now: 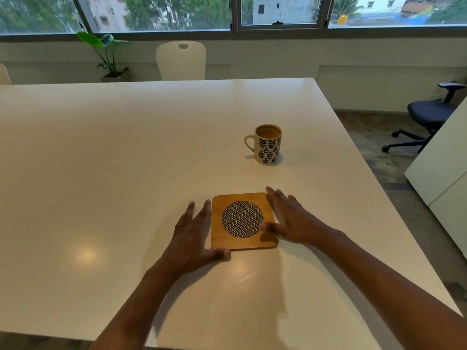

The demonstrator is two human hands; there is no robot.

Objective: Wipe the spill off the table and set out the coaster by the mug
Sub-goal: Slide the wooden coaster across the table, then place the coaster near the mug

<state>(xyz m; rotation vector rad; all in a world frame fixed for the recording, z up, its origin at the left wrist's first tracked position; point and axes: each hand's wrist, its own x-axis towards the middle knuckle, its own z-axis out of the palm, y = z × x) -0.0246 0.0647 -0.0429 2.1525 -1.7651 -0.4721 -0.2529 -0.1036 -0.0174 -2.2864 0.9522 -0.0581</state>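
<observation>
A square wooden coaster (242, 198) with a round black-and-white woven centre lies flat on the white table (126, 160). My left hand (195, 236) lies against its left edge with straight fingers, thumb at the near left corner. My right hand (285, 218) lies along its right edge with straight fingers, thumb resting on the coaster's top. A cream mug (269, 145) with a dark leaf pattern, holding brown drink, stands beyond the coaster to the right, handle pointing left. No spill or cloth shows on the table.
A white chair (180, 60) stands at the table's far side, a potted plant (110, 56) beside it under the windows. A black office chair (429, 114) and a white cabinet (444, 173) are off the table's right edge.
</observation>
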